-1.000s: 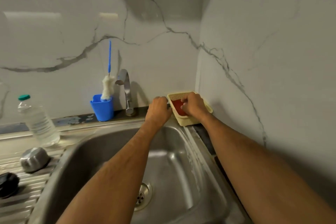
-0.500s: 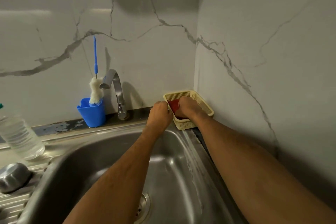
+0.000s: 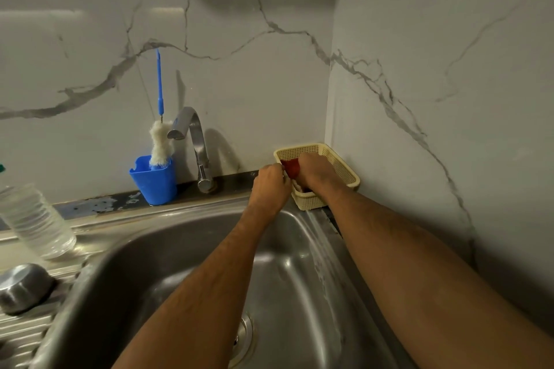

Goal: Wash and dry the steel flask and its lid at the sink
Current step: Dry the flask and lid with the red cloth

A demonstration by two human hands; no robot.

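Both arms reach forward, left hand (image 3: 270, 185) and right hand (image 3: 314, 172) curled.

brushed steel sink (image 3: 299, 249); perforated plastic basket (image 3: 344, 168); glossy marble wall (image 3: 254, 84)

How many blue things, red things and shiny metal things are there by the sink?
Blue: 2, the blue plastic cup and the blue-handled bottle brush.
Red: 1, the red item in the cream plastic basket, under both hands.
Shiny metal: 3, the curved steel tap, the steel sink, the rounded steel piece.
Total: 6.
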